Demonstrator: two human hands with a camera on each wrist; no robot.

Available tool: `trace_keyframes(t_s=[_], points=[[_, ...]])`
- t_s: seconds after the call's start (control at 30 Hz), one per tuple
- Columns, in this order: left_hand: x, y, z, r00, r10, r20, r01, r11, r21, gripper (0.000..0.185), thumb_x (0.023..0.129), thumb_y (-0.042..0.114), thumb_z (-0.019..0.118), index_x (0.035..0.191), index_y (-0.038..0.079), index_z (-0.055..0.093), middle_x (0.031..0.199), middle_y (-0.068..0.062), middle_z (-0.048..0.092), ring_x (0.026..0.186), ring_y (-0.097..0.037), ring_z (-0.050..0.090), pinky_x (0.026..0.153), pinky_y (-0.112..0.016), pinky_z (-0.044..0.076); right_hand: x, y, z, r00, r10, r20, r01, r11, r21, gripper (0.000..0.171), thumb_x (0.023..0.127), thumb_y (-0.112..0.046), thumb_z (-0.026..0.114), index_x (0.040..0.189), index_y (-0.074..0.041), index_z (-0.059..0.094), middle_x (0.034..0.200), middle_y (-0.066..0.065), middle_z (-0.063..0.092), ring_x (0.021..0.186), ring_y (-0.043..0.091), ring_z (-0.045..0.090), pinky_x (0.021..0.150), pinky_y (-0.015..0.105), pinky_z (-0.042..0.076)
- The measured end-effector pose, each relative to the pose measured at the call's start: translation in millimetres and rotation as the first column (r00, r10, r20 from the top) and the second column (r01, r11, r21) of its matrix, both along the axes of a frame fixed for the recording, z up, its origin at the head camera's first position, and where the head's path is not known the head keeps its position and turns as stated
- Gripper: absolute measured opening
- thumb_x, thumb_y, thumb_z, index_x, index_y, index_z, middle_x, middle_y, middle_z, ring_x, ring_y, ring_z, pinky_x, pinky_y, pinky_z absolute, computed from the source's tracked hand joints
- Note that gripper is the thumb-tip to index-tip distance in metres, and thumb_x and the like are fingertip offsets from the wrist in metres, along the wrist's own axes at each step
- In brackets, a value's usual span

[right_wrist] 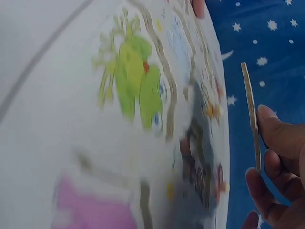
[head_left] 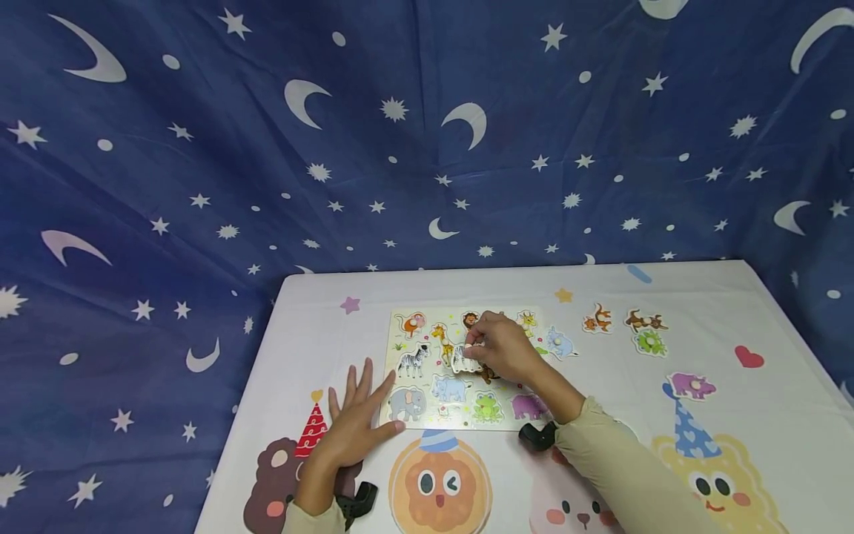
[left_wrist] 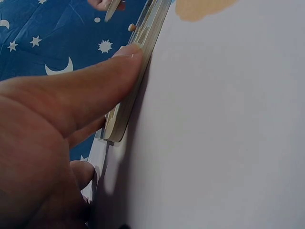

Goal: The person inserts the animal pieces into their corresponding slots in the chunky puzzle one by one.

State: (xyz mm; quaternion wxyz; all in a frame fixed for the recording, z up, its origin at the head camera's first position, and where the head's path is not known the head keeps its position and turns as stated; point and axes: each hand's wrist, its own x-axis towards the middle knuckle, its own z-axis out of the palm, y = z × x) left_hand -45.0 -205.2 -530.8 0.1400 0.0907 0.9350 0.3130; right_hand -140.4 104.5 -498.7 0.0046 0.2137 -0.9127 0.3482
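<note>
A flat wooden puzzle board (head_left: 460, 425) with animal pictures lies on the white table. My right hand (head_left: 503, 346) pinches a thin zebra piece (head_left: 462, 361) between thumb and fingertips, above the middle of the board. In the right wrist view the piece (right_wrist: 252, 112) appears edge-on, raised off the board over the frog picture (right_wrist: 136, 78) side. At the board's left edge, my left hand (head_left: 356, 426) lies with fingers spread. Its thumb (left_wrist: 109, 81) presses on the board's near edge in the left wrist view. A zebra picture (head_left: 414, 361) shows on the board's left side.
Right of the board lie several loose animal pieces: a blue one (head_left: 560, 343), an orange one (head_left: 597, 319), a brown one (head_left: 646, 320), a green frog (head_left: 650, 342) and a purple one (head_left: 692, 386). A blue star-patterned curtain (head_left: 427, 148) hangs behind the table.
</note>
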Motion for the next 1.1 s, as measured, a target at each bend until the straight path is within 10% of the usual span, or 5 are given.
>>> trace_keyframes(t_s=[1.1], points=[[-0.3,-1.1,1.3,1.0,-0.022,-0.018,0.022,1.0,0.017,0.083,0.09,0.048,0.072,0.16,0.024,0.036,0.173,-0.016,-0.002,0.157,-0.046,-0.015,0.113,-0.075,-0.019,-8.2,-96.1,-17.1,0.998,-0.056,0.033,0.052,0.992,0.118,0.016,0.086,-0.032,0.082,0.079,-0.023,0.07,0.086,-0.008,0.058,0.091,0.015,0.054,0.087,0.063,0.047]])
